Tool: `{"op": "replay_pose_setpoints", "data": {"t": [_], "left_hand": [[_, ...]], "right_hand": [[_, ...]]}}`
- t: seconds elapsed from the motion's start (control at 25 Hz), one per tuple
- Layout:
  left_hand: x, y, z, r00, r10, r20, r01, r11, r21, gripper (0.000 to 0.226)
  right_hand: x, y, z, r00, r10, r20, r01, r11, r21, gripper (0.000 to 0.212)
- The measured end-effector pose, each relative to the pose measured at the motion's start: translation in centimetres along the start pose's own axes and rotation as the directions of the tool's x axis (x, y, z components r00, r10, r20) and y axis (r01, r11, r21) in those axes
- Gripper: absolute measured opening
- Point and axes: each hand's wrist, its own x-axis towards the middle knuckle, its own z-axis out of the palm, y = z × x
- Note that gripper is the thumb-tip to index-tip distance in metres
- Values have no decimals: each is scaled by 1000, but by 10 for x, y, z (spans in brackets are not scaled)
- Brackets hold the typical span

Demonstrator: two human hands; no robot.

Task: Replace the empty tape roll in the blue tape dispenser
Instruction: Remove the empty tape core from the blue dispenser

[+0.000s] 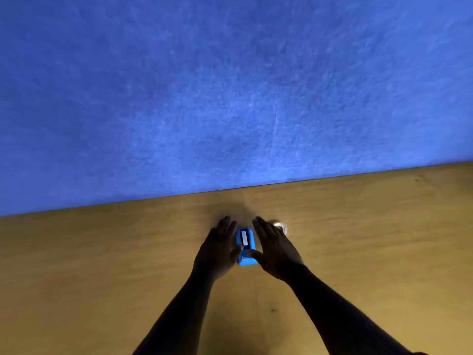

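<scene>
Setting: a tan wooden surface (358,239) filled the lower part of the frame, and a blue felt-like panel (230,85) stood behind it across the whole upper part.
Tape dispenser: the blue tape dispenser (247,248) sat on the surface at lower centre of the frame, between the two hands, with a white strip along its top.
Left hand: the left hand (217,249) lay just left of the dispenser, fingers straight and pointing toward the panel, its thumb against the dispenser's left side.
Left grip: released, fingers flat and not curled round anything.
Right hand: the right hand (276,249) lay just right of the dispenser, fingers straight, its thumb reaching to the dispenser's lower right edge.
Right grip: released as well; whether the palm actually touched the dispenser's side was hard to tell in the dim light.
Tape roll: a clear tape roll (280,226) lay flat on the surface just beyond the right hand's fingers, partly hidden by them, to the upper right of the dispenser.
Arms: both forearms, in shadow, ran up from the bottom edge of the frame toward centre.
</scene>
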Motion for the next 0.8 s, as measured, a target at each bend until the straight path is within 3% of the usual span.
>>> {"op": "replay_pose_setpoints", "data": {"t": [0.2,0.8], "left_hand": [[11,3,2,998,-3,-58,-1,998,-58,64],[29,5,-2,999,-16,43,22,991,-132,53]], "right_hand": [[-4,3,15,995,66,81,-72,994,79,99],[5,7,24,989,100,110,-114,985,128,100]]}}
